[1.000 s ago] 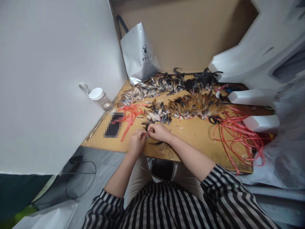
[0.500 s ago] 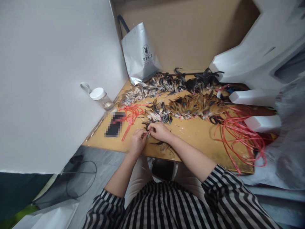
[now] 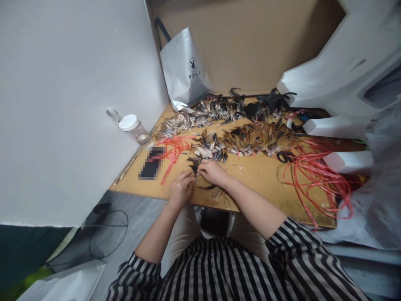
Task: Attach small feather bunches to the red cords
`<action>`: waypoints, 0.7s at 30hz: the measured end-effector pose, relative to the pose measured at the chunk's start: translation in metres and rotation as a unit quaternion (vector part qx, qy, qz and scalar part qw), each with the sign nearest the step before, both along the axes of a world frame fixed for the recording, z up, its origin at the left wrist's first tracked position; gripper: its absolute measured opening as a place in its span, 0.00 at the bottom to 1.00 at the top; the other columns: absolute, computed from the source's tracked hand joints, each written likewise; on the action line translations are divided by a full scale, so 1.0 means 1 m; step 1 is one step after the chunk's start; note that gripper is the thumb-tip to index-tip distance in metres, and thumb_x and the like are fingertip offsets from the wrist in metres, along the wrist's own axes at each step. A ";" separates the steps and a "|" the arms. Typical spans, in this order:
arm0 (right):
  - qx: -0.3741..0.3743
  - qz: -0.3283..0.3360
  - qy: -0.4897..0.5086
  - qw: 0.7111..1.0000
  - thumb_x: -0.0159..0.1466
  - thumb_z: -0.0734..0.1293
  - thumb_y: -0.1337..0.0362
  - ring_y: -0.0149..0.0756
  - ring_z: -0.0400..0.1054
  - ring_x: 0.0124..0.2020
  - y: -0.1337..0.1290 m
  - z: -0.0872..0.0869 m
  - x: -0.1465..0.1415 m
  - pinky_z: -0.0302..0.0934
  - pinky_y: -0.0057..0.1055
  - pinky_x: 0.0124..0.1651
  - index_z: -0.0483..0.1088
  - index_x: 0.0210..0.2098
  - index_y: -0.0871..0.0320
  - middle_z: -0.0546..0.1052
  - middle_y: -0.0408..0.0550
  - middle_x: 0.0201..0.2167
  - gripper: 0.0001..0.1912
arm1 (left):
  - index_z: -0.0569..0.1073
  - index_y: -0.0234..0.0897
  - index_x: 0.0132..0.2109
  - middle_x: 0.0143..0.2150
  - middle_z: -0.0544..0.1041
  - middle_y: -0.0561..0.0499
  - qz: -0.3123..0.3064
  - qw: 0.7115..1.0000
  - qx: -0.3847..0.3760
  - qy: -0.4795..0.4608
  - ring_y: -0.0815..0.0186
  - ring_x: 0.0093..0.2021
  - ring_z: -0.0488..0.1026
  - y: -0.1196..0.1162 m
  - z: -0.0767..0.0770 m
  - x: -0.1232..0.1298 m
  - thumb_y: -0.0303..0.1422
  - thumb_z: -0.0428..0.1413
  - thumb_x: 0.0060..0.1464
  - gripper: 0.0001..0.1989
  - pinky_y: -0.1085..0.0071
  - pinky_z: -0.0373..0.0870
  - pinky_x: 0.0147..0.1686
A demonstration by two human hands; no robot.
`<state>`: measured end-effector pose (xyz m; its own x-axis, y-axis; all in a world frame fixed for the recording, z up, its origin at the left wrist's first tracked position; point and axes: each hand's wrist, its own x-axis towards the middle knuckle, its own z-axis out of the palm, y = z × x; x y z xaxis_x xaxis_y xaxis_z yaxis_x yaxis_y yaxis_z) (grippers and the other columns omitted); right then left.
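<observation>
1. Two hands close together, left (image 3: 181, 189) and right (image 3: 213, 172), at the near edge of the counter (image 3: 266, 179), left of its middle.
2. Small bunch of dark feathers (image 3: 193, 164), at the fingertips: the right hand pinches its lower end; the left fingertips, drawn together, lie just beside that end, and whether they grip it cannot be told.
3. Loose feathers (image 3: 216, 192), lying between the right forearm and the near edge.
4. Brown feathers (image 3: 260, 139), rowed across the counter's middle; pale feathers (image 3: 188, 121) with black, rowed behind along the far edge.
5. Red strips (image 3: 176, 147), tangled toward the left edge; larger red tangle (image 3: 310, 161), spread across the near right corner, black scissors (image 3: 286, 157) beside it.
6. Clear jar (image 3: 140, 133), white-lidded, at the left edge; silver bag (image 3: 180, 75), at the far left corner.
</observation>
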<state>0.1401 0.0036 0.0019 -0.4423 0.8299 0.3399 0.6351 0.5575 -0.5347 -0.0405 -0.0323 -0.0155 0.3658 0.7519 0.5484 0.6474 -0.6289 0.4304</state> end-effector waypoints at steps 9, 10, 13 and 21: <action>-0.006 -0.016 -0.036 0.999 0.57 0.60 0.68 0.32 0.66 0.36 -0.001 0.002 -0.001 0.56 0.25 0.39 0.73 0.29 0.58 0.72 0.47 0.31 0.09 | 0.72 0.37 0.30 0.31 0.72 0.48 -0.022 0.999 -0.029 0.019 0.65 0.35 0.67 0.003 0.006 -0.002 0.27 0.50 0.51 0.07 0.68 0.64 0.36; -0.008 -0.018 -0.039 0.999 0.57 0.60 0.69 0.32 0.66 0.36 -0.001 0.003 -0.001 0.56 0.25 0.39 0.73 0.29 0.58 0.72 0.47 0.31 0.09 | 0.72 0.37 0.29 0.31 0.72 0.48 -0.025 0.999 -0.032 0.015 0.65 0.35 0.67 0.003 0.006 -0.002 0.27 0.50 0.50 0.07 0.68 0.64 0.36; -0.013 -0.026 -0.048 0.998 0.57 0.61 0.69 0.32 0.66 0.37 -0.002 0.005 -0.001 0.56 0.25 0.40 0.73 0.29 0.59 0.73 0.47 0.31 0.09 | 0.71 0.36 0.29 0.31 0.71 0.48 -0.033 0.999 -0.042 0.005 0.65 0.35 0.67 0.004 0.003 -0.003 0.26 0.50 0.50 0.07 0.68 0.64 0.36; -0.014 -0.030 -0.043 0.999 0.57 0.61 0.69 0.32 0.66 0.37 -0.002 0.004 -0.001 0.56 0.25 0.40 0.73 0.28 0.58 0.73 0.47 0.31 0.09 | 0.72 0.36 0.27 0.30 0.73 0.48 -0.030 0.994 -0.100 -0.042 0.65 0.34 0.69 0.004 0.006 -0.004 0.29 0.52 0.48 0.05 0.67 0.65 0.36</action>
<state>0.1393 0.0013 0.0060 -0.4175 0.8645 0.2800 0.7110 0.5026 -0.4917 -0.0450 -0.0282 -0.0091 0.3730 0.8266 0.4213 0.5675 -0.5625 0.6012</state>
